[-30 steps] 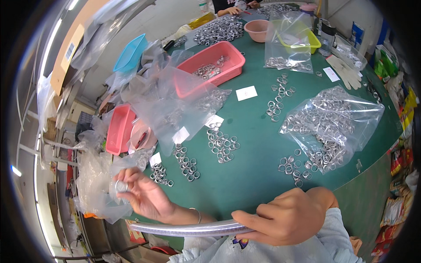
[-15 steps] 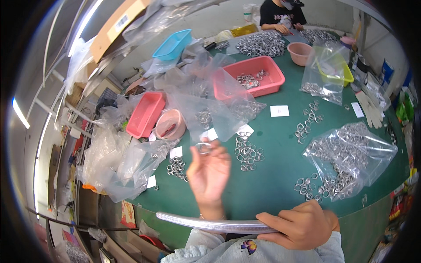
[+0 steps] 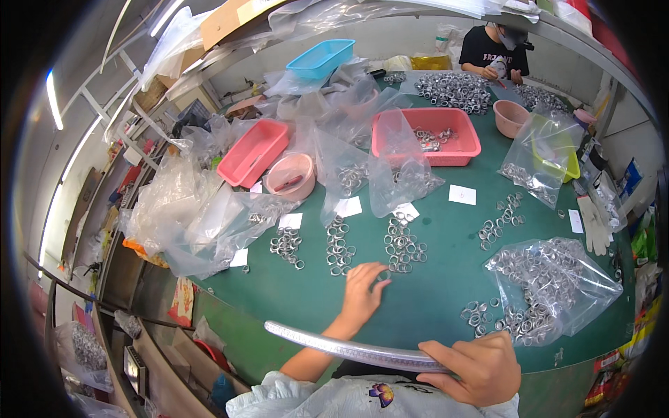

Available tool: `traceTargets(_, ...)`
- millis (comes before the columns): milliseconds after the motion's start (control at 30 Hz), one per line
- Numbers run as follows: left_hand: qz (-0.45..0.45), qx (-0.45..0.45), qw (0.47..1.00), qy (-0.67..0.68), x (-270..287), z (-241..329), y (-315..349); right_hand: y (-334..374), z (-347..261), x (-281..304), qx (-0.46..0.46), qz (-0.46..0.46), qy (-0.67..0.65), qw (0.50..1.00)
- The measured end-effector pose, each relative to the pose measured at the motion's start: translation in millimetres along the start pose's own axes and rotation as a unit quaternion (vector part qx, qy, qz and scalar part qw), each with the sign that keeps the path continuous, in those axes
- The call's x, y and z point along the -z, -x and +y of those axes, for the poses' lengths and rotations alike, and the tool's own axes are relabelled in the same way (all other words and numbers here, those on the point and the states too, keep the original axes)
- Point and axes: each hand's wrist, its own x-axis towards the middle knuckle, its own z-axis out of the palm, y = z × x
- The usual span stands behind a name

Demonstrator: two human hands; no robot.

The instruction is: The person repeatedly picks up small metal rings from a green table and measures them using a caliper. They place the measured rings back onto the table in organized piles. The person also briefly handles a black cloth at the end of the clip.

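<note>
Over green table [image 3: 439,306]: in left hand [image 3: 363,296], pinched at fingertips, 1 ring [image 3: 384,276], likely light, stiff, best taken edgewise; in right hand [image 3: 477,366], stick [image 3: 334,343], clasped at 1 end.

Head-worn fisheye view, down from above the hands [image 3: 481,367] across the green table [image 3: 432,306]

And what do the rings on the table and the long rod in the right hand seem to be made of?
Rings: probably metal, silvery, with bright glints. Rod: perhaps metal or plastic, glossy; a pale sheen runs along it, leaving this open.
</note>
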Motion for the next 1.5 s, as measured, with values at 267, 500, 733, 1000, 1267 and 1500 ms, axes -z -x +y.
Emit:
traceTargets(267, -0.06, 0.009, 0.992, -0.114, 18.0, -58.7, 25.8, -1.8, -2.5, -4.0, 0.06, -0.046, 0.003, 0.997)
traceTargets(500, -0.08, 0.027, 0.986, -0.146, 0.0, -54.9, 14.5, 2.0, 0.0, -1.9, 0.074, -0.039, 0.011, 0.996)
traceTargets(733, -0.066, 0.063, 0.981, -0.172, -3.1, -46.1, 11.4, 6.6, 4.0, -13.0, 0.075, -0.008, 0.005, 0.997)
traceTargets(1000, 0.006, 0.019, 0.983, -0.18, -16.6, -30.5, 2.6, 16.1, 6.9, -19.6, 0.045, 0.052, 0.028, 0.997)
traceTargets(1267, -0.338, -0.143, 0.916, 0.161, -140.0, 125.3, -31.6, 10.5, 5.9, -25.7, 0.049, 0.126, -0.025, 0.99)
traceTargets(1500, -0.388, -0.111, 0.901, 0.162, -180.2, 132.7, -35.3, 11.7, 6.4, -12.3, 0.007, 0.102, 0.03, 0.994)
